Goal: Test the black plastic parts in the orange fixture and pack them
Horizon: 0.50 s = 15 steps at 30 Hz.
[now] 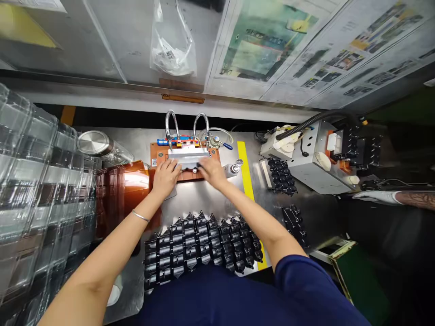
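Note:
A metal block sits on a brown fixture board, and the scalloped edge of a black plastic part shows along its front. My left hand rests at the block's left end, fingers apart and lying over the edge. At the right end, my right hand is slightly blurred, its fingers bent and closed round a dark end of the part. Two flexible metal hoses arch down to the block from behind. A small valve with a blue lever stands at the board's back right.
Rows of black ribbed parts lie in front of me; more black parts lie to the right. Clear plastic trays are stacked left, beside a lidded jar. A grey machine stands right, near another person's gloved hand.

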Each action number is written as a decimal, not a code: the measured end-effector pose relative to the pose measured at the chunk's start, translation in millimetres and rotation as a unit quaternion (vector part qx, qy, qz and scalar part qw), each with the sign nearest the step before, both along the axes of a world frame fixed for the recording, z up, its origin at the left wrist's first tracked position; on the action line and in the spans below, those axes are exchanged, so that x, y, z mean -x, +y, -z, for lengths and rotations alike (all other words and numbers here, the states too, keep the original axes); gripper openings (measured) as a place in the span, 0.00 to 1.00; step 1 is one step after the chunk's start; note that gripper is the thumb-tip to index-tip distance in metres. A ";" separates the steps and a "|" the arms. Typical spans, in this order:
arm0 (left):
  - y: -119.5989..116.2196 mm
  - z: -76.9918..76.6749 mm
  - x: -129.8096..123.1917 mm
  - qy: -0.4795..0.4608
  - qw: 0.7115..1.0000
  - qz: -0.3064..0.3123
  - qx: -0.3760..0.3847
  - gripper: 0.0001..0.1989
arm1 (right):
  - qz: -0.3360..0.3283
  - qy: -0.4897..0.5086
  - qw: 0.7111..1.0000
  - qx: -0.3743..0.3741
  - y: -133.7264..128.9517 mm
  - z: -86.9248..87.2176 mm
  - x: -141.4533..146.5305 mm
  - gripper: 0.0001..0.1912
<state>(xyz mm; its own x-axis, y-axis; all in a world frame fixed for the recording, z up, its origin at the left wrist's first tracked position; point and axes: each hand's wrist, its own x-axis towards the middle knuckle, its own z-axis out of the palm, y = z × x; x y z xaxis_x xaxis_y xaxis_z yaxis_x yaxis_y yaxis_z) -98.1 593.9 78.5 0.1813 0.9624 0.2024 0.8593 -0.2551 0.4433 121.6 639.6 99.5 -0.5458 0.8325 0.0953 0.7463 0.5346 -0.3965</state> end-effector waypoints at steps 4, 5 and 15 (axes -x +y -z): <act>13.3 7.1 1.7 -0.017 1.000 -0.012 0.013 0.16 | 0.185 -0.122 0.975 0.004 51.4 -18.9 -42.5 0.17; 13.5 8.4 1.3 -0.023 1.000 -0.016 0.015 0.15 | 0.205 -0.161 0.965 0.021 63.4 -20.2 -49.6 0.18; 11.4 3.0 0.8 -0.095 0.993 -0.050 0.044 0.16 | 0.215 -0.213 0.952 0.041 107.3 -23.8 -61.3 0.15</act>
